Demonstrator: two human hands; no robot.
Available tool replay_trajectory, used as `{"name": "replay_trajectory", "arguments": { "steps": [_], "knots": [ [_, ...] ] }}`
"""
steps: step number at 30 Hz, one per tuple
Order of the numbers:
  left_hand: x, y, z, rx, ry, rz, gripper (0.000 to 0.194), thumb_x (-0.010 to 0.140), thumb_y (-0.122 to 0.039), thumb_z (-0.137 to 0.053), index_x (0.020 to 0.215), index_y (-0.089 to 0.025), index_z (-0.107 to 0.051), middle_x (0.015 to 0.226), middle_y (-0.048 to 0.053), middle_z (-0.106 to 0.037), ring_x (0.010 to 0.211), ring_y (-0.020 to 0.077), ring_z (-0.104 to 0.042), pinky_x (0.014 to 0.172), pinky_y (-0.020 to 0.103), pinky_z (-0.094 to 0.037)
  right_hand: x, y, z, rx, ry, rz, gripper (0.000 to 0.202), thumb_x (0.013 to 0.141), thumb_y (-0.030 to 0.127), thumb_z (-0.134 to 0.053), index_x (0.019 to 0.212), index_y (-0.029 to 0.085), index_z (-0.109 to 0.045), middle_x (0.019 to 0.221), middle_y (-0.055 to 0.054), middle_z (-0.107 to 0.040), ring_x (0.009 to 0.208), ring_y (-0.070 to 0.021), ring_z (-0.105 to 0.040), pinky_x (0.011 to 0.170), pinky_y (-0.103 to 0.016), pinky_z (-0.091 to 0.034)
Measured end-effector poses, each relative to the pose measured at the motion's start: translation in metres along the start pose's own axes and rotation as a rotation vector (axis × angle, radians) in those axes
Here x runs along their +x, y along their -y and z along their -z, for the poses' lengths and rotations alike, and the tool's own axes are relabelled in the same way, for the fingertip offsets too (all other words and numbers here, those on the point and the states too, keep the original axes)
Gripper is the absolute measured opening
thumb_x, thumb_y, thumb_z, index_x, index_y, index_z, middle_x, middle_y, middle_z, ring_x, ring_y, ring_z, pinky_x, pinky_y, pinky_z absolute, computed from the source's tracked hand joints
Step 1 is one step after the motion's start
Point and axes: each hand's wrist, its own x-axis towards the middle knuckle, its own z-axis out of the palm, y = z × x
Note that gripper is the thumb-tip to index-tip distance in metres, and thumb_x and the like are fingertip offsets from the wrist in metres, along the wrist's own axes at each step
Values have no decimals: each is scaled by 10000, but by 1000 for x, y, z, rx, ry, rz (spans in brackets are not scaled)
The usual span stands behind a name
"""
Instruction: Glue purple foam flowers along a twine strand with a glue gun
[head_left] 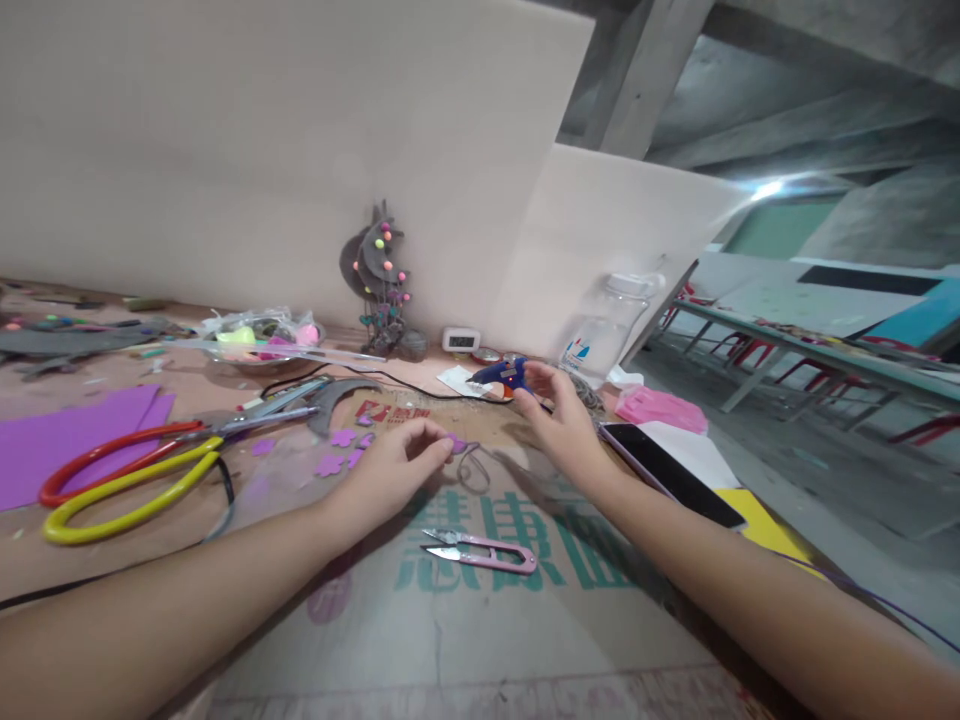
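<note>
Your left hand [405, 458] pinches a purple piece [456, 444]; your right hand [564, 420] seems clamped on the blue glue gun [496, 374].

"What lies front and center?"
"Snips [517, 557], on a cardboard sheet [540, 640], a glue gun [496, 374] farther back."

"And left?"
"Scissors [131, 500] before a filled bowl [262, 350], near paper sheets [67, 435]."

"At right?"
"A phone [675, 475], with a bottle [600, 335] behind it. A small clock [460, 340] stands between bottle and moon ornament [382, 265], before an upright board [262, 160]."
</note>
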Motion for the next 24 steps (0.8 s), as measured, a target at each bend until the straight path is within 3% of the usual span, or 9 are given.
{"name": "replay_trajectory", "arguments": {
  "steps": [2,4,7,11,17,24],
  "knots": [
    [0,1,0,-4,0,-7,230,807,-376,-519,781,-155,-576,718,6,-593,656,130,-546,588,230,-420,-21,25,5,-16,178,23,227,850,367,-484,893,173,-595,859,-49,-631,814,-168,-579,736,-274,-449],
    [0,0,1,21,-6,-13,228,812,-373,-513,783,-157,-577,713,0,-582,665,129,-540,598,230,-417,-37,41,7,-33,347,-7,280,868,345,-454,712,174,-611,659,-16,-613,656,-150,-571,608,-247,-431],
    [0,-2,2,51,-21,-9,210,803,-352,-522,804,-154,-591,700,-3,-569,656,128,-530,601,235,-414,-50,44,0,-1,460,22,259,861,326,-480,739,188,-663,713,-20,-667,693,-156,-605,658,-258,-447],
    [-2,-5,1,52,-2,-5,212,806,-355,-513,795,-157,-586,686,6,-574,658,139,-534,600,245,-415,-53,35,-12,83,475,35,167,815,285,-557,890,222,-692,911,-35,-694,848,-174,-621,777,-285,-455],
    [-7,-11,-3,134,57,-47,175,806,-319,-514,767,-165,-585,711,1,-599,656,125,-543,596,225,-409,-52,41,-11,255,464,-157,156,782,252,-574,691,185,-681,742,-13,-654,685,-133,-588,650,-251,-453],
    [-11,-15,-3,306,97,-64,212,800,-354,-510,726,-171,-587,712,7,-619,679,151,-559,604,247,-403,-52,42,-10,293,423,-336,172,742,320,-615,790,175,-694,700,-13,-656,655,-136,-584,605,-247,-457]
  ]
}}
